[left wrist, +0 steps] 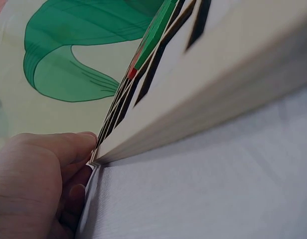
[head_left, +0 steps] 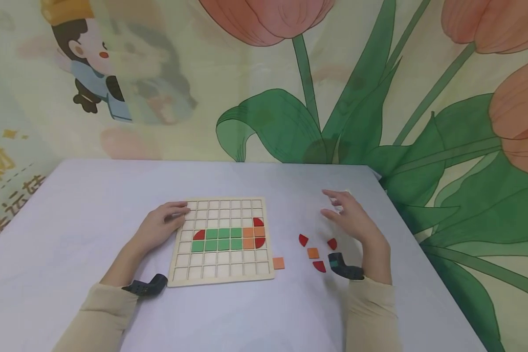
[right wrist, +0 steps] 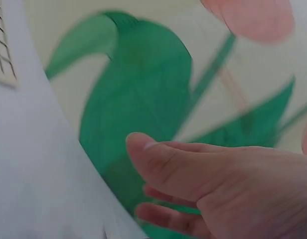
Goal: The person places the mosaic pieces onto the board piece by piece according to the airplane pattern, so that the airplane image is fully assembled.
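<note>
A wooden grid board lies on the table, with several green squares in two rows across its middle. Orange squares continue those rows on the right. Red quarter-circle pieces sit in cells at the left end and the right side. My left hand holds the board's left edge near the far corner; in the left wrist view, its fingertips meet that edge. Raised beyond the loose pieces, my right hand has thumb and fingers spread apart, holding nothing.
Three loose red quarter-circle pieces and an orange square lie right of the board. Another orange square lies close to its right edge. Behind the white-covered table hangs a tulip-printed backdrop. Each wrist wears a dark device.
</note>
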The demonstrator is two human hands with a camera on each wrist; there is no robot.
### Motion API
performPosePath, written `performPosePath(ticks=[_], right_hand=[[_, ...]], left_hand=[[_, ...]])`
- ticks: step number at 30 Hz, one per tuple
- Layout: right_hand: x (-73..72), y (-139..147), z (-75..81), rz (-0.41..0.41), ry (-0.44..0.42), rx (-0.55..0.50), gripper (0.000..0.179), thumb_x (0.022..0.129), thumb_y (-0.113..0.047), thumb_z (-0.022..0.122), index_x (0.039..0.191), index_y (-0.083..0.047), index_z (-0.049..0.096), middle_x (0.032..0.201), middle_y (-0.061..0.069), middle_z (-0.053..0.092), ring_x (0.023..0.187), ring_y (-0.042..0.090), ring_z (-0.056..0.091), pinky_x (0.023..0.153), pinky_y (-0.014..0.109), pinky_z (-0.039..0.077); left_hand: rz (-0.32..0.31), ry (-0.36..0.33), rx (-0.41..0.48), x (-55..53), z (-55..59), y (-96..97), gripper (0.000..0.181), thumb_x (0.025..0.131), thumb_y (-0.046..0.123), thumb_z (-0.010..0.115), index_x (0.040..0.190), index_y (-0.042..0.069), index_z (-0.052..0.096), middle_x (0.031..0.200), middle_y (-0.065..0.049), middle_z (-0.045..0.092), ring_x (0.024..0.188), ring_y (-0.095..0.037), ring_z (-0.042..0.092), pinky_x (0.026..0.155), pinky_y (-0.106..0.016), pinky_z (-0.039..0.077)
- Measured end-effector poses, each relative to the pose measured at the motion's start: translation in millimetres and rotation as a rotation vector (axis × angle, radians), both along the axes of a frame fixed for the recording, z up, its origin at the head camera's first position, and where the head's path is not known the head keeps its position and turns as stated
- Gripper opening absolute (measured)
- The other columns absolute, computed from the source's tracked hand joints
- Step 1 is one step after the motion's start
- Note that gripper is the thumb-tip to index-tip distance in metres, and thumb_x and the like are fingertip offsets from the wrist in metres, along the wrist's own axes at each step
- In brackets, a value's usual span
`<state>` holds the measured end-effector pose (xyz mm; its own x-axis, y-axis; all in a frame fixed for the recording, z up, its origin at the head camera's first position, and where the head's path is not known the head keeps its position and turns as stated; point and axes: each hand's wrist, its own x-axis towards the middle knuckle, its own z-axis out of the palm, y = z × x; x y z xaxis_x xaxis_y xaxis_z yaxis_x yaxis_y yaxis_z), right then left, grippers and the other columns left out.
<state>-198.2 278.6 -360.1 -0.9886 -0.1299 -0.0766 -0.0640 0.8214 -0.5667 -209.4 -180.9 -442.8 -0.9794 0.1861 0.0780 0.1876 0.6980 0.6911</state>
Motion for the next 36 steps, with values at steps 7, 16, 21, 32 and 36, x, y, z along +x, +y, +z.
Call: performPosePath(ticks=[7, 16, 21, 32, 36], right_hand=[[16.3, 68.4, -23.4, -0.129, -0.118, -0.104, 0.061, 0.095, -0.036, 0.055, 0.146, -0.013, 0.033, 0.135, 0.021, 0.048, 0.12, 0.038, 0.05, 0.097, 0.055, 0.047], [27.3, 77.8, -39.8, -0.173, -0.182, -0.187, 0.049, 0.094, -0.031, 0.059, 0.138, -0.015, 0.046, 0.12, 0.015, 0.055, 0.104, 0.027, 0.058, 0.094, 0.048, 0.049], [27.9, 65.6, -49.2, -0.166, -0.223, -0.143, 0.04, 0.091, -0.03, 0.064, 0.127, -0.014, 0.056, 0.11, 0.01, 0.058, 0.099, 0.022, 0.054, 0.081, 0.03, 0.052], [21.3, 43.6, -57.1, -0.117, -0.279, -0.073, 0.048, 0.077, -0.033, 0.079, 0.114, -0.012, 0.057, 0.094, 0.008, 0.06, 0.088, 0.021, 0.055, 0.069, 0.027, 0.051], [18.0, 36.4, -57.8, -0.095, -0.244, -0.026, 0.042, 0.077, -0.029, 0.079, 0.11, -0.013, 0.06, 0.091, 0.006, 0.059, 0.088, 0.021, 0.053, 0.069, 0.027, 0.05]], left_hand=[[0.006, -0.007, -0.003, 0.6, -1.1, -0.5, 0.036, 0.094, 0.019, 0.058, 0.128, 0.006, 0.059, 0.145, -0.012, 0.045, 0.139, -0.039, 0.032, 0.112, -0.057, 0.027], [0.005, -0.01, 0.0, 2.6, -0.6, -2.9, 0.036, 0.095, 0.02, 0.057, 0.128, 0.006, 0.059, 0.145, -0.013, 0.045, 0.139, -0.04, 0.032, 0.112, -0.058, 0.027], [-0.003, -0.003, 0.005, 1.9, -0.2, -1.2, 0.036, 0.095, 0.021, 0.057, 0.128, 0.006, 0.059, 0.144, -0.012, 0.046, 0.139, -0.039, 0.032, 0.112, -0.057, 0.028], [0.004, 0.006, 0.012, 1.2, -0.8, -0.2, 0.035, 0.094, 0.018, 0.057, 0.127, 0.005, 0.059, 0.143, -0.013, 0.047, 0.138, -0.039, 0.034, 0.112, -0.056, 0.029], [-0.001, 0.002, 0.019, 1.0, -1.1, -0.7, 0.035, 0.095, 0.019, 0.057, 0.127, 0.005, 0.059, 0.143, -0.013, 0.047, 0.138, -0.038, 0.034, 0.111, -0.055, 0.031]])
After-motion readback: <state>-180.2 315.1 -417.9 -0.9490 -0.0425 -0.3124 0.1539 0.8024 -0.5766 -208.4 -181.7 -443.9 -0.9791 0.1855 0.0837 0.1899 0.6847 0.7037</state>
